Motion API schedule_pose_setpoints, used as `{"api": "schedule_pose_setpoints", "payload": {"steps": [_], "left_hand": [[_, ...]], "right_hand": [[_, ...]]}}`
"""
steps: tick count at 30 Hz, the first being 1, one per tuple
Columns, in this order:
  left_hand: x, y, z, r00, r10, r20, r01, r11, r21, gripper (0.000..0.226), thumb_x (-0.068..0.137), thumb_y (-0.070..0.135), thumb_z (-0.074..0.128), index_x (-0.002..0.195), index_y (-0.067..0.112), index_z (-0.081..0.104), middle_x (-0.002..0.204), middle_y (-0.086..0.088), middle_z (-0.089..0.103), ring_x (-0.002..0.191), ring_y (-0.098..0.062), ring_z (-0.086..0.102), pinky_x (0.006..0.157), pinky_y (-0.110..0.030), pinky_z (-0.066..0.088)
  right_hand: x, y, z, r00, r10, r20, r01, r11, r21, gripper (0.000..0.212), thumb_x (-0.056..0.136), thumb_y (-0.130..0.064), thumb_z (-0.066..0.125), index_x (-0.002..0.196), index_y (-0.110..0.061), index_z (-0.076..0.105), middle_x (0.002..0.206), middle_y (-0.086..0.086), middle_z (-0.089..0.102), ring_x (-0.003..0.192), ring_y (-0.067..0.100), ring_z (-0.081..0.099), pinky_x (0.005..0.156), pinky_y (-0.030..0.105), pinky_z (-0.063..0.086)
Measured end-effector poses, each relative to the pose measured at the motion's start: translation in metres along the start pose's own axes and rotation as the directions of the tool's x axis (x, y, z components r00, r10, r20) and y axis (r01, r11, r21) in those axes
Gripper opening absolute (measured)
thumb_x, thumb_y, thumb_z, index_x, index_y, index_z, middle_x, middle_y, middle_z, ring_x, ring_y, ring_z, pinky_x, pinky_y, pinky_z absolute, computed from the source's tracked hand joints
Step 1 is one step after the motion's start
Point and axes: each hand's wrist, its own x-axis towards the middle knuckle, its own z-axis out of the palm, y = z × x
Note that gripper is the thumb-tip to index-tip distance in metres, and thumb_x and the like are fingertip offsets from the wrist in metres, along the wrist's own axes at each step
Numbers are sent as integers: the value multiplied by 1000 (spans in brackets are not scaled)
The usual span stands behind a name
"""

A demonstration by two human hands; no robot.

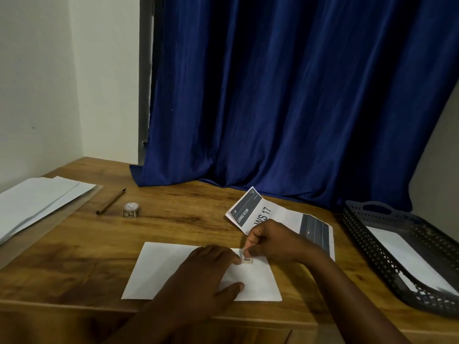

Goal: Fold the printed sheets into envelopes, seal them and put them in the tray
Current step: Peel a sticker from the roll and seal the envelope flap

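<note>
Head view: near the table's [74,256] front edge, your left hand [206,276] presses flat on the envelope [159,269]; right hand [270,240] pinches the sticker [247,260]; rub it down firmly.

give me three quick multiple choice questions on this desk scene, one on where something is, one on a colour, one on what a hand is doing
1. Where does the tape roll lie?
A. in the tray
B. on the table beside the pencil
C. on the envelope

2. What colour is the curtain?
A. blue
B. red
C. white

3. What is the right hand doing?
A. resting flat on the table
B. holding the pencil
C. pinching a small sticker on the envelope

Answers:
1. B, the roll sits just right of the pencil on the wooden table.
2. A, it hangs deep blue behind the table.
3. C, its fingertips pinch the sticker on the white envelope.
</note>
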Motion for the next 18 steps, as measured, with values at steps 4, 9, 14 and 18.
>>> {"api": "schedule_pose_setpoints", "payload": {"steps": [4, 9, 14, 18], "left_hand": [[2, 0, 0, 1000, 13, 22, -13, 999, 36, 52, 95, 65, 39, 141, 42, 38, 146, 20, 40, 133, 0, 33, 117, -26, 26], [5, -5, 6, 996, 26, 91, -36, 993, 113, 57, 97, 64, 30, 152, 53, 21, 155, 18, 25, 142, -5, 20, 119, -32, 14], [6, -8, 9, 995, 29, 100, -41, 992, 119, 56, 96, 66, 27, 150, 57, 23, 155, 17, 24, 141, -4, 16, 117, -32, 12], [5, -10, 11, 996, 32, 81, -41, 992, 115, 57, 94, 67, 25, 150, 57, 25, 153, 18, 24, 139, -3, 16, 116, -29, 12]], "right_hand": [[5, 2, 4, 999, -1, 35, 1, 1000, -7, 11, 81, -26, 83, 75, -33, 77, 87, -6, 77, 88, 13, 71, 87, 35, 57], [6, 8, 9, 999, 21, 40, -22, 1000, 23, 3, 85, -21, 79, 87, -24, 80, 90, -5, 78, 90, 16, 72, 89, 40, 59], [8, 12, 17, 998, 53, 19, -55, 995, 82, 6, 81, -23, 83, 86, -25, 80, 88, -5, 78, 89, 17, 73, 87, 46, 60], [10, 18, 20, 998, 59, -38, -52, 984, 168, 26, 71, -23, 90, 93, -22, 75, 81, 1, 70, 76, 16, 65, 84, 48, 58]]}}
